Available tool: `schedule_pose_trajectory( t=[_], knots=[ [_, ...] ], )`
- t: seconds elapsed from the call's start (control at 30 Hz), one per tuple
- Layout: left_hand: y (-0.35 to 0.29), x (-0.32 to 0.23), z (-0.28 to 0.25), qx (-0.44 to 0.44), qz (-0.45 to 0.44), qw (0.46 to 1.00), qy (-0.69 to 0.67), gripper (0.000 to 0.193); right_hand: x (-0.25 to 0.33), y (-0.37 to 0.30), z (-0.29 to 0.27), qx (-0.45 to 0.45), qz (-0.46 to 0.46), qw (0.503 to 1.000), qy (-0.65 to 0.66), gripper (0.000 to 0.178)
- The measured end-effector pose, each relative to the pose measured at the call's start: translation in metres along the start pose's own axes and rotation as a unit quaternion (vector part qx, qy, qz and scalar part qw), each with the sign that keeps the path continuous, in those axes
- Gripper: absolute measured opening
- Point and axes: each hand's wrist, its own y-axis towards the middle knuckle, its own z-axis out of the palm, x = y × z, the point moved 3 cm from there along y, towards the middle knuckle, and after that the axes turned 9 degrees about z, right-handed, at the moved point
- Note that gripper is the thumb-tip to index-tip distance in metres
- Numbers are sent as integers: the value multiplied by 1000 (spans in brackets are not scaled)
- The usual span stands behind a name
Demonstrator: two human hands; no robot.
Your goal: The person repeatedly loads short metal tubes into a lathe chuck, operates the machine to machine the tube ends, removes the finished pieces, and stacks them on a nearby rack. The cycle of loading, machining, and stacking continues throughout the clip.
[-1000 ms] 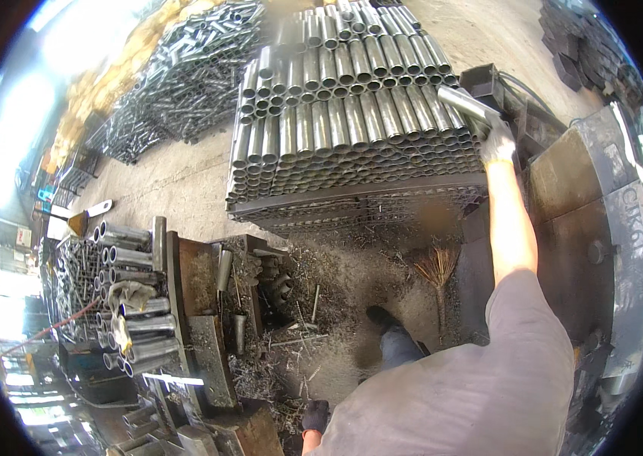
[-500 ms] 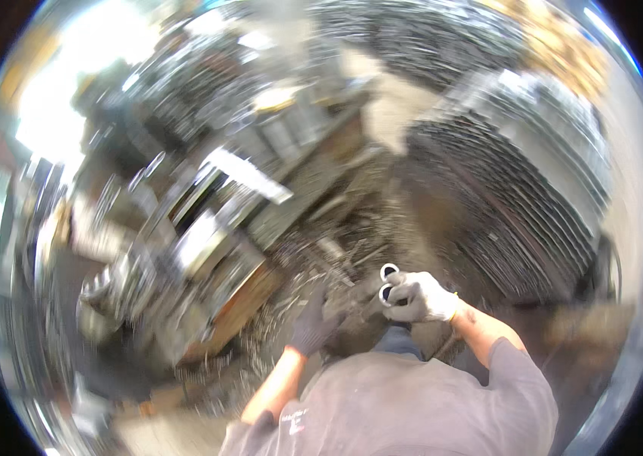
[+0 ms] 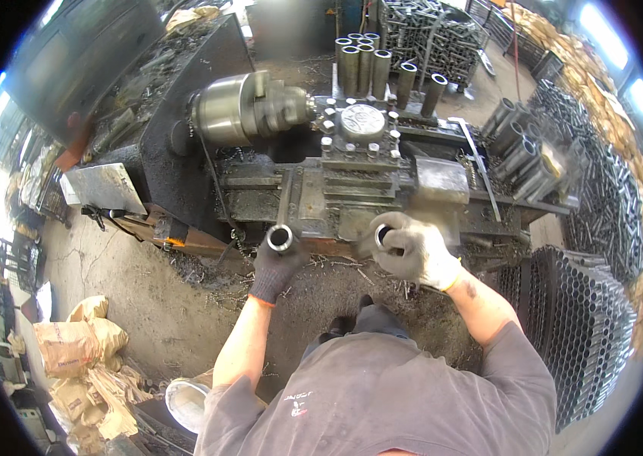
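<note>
Metal tube [image 3: 279,238] sits in the left hand [image 3: 276,269], its dark-gloved grip closed around it with the ring-shaped end facing up; a second tube [image 3: 384,236] is held in the right hand [image 3: 416,252], fingers curled about it. Both are in front of the lathe [image 3: 352,166]. Their lower lengths are hard to make out.

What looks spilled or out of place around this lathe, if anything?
Metal shavings litter the floor in front of the lathe, loose rather than collected. The pipe in the left hand shows no obvious damage.
</note>
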Motion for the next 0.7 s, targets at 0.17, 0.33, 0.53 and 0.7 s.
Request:
schedule_pose_trajectory(
  t=[0.17,0.33,0.53,0.7],
  knots=[
    [82,-10,8,-33,19,996,75,44,-23,50,11,40,-47,994,-91,16],
    [134,16,36,-5,70,989,129,23,-30,73,-2,99,-94,987,-84,17],
    [132,21,30,77,77,946,307,35,-29,149,-65,178,-80,974,115,28],
    [161,6,-14,180,-32,919,349,46,-63,279,-39,170,-36,984,-41,34]
  ],
)
